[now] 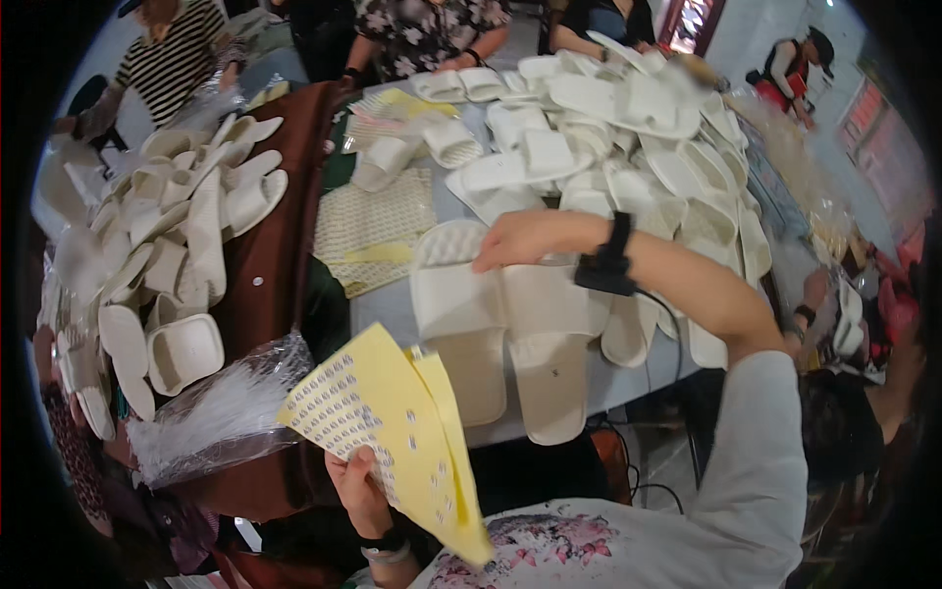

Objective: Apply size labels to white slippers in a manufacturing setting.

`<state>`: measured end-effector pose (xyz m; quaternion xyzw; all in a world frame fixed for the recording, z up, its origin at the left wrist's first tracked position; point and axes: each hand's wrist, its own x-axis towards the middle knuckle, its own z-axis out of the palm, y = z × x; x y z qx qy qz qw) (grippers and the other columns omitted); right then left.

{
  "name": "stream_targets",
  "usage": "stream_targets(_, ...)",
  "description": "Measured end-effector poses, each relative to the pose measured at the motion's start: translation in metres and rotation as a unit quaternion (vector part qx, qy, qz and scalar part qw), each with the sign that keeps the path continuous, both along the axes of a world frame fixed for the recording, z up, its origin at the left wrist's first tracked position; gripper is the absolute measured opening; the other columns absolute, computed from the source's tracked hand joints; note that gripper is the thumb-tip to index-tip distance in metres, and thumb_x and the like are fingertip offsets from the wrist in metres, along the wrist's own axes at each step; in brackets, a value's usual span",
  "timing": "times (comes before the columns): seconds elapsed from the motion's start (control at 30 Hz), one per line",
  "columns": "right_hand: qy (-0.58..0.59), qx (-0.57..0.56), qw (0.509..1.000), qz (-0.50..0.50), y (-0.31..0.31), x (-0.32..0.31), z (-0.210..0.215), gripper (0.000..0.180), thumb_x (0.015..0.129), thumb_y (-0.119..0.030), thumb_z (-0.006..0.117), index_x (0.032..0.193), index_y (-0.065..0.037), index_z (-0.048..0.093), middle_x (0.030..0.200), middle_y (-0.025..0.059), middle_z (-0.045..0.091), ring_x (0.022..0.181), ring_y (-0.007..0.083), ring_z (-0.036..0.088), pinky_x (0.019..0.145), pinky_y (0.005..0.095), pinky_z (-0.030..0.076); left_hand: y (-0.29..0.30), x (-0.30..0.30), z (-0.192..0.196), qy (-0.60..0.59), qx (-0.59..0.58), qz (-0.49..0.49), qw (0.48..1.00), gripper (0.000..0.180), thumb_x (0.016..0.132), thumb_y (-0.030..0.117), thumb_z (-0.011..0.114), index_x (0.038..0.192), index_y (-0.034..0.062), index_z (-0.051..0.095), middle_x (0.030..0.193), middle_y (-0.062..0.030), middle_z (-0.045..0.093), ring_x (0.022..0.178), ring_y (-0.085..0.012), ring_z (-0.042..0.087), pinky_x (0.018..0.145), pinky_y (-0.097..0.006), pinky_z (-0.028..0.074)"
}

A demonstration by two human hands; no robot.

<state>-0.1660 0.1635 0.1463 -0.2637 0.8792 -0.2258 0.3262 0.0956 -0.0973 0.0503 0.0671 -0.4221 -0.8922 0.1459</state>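
Observation:
My left hand point(358, 496) grips yellow sticker sheets point(368, 417), fanned out in front of my body. Rows of small printed labels cover part of the top sheet, and some spots are bare. Over the table, my right hand point(525, 239) reaches to the upper edge of a white slipper's strap point(456, 299). Its fingers are bent together at that edge; whatever is between them is too small or hidden. Right beside that slipper lies a second white slipper point(551, 383), a small dark mark on its sole bed. Both lie with their heel ends toward me.
White slippers point(628, 103) are heaped at the far right of the grey table. Another slipper pile point(186, 196) covers the brown table on the left, with clear plastic bags point(231, 407) at its near edge. More sticker sheets point(378, 221) lie beyond my slippers. Several people stand or sit around.

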Motion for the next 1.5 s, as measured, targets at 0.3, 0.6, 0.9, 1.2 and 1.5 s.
stream_targets(0.3,0.344,-0.236,0.895,-0.16,0.014,0.058,-0.048,0.011,0.08,-0.015,0.058,0.086,-0.006,0.06,0.08,0.0106,0.059,0.07,0.0251,0.059,0.061,0.0331,0.045,0.009,-0.004,-0.019,-0.127,-0.052,0.019,0.99,0.036,0.078,-0.001,0.058,0.112,-0.006,0.048,0.105,-0.0144,0.06,0.086,-0.0177,0.062,0.076,-0.028,0.051)
stream_targets(0.6,0.13,-0.121,0.949,-0.259,0.054,0.177,-0.104,0.021,0.08,-0.017,0.059,0.097,-0.004,0.057,0.099,0.0148,0.057,0.085,0.0293,0.059,0.07,0.0362,0.047,0.057,-0.035,-0.009,-0.164,-0.103,-0.095,0.976,0.029,0.079,-0.003,0.058,0.108,-0.005,0.051,0.101,-0.0135,0.062,0.082,-0.0155,0.062,0.073,-0.026,0.051)
stream_targets(0.9,0.194,-0.305,0.892,-0.273,0.044,0.217,-0.13,0.03,0.079,-0.015,0.059,0.106,-0.002,0.054,0.103,0.0171,0.056,0.09,0.0312,0.057,0.073,0.035,0.047,0.087,-0.039,-0.005,-0.17,-0.175,-0.189,0.951,0.023,0.081,0.003,0.064,0.101,-0.0024,0.055,0.093,-0.0111,0.065,0.077,-0.0124,0.062,0.067,-0.025,0.051)
stream_targets(1.2,0.257,-0.253,0.879,-0.313,0.03,0.204,-0.142,0.028,0.078,-0.012,0.058,0.104,-0.001,0.052,0.102,0.0169,0.054,0.089,0.0316,0.057,0.072,0.0355,0.047,0.086,-0.037,-0.004,-0.168,-0.204,-0.206,0.942,0.024,0.081,0.004,0.064,0.102,-0.0027,0.055,0.094,-0.0112,0.065,0.077,-0.0123,0.062,0.068,-0.025,0.051)
stream_targets(1.5,0.282,-0.251,0.869,-0.32,0.019,0.216,-0.141,0.026,0.077,-0.009,0.058,0.101,-0.001,0.051,0.1,0.0166,0.053,0.087,0.032,0.056,0.071,0.0359,0.047,0.088,-0.036,-0.003,-0.171,-0.216,-0.206,0.939,0.023,0.081,0.003,0.063,0.102,-0.0028,0.054,0.095,-0.0108,0.064,0.078,-0.0119,0.061,0.069,-0.025,0.051)
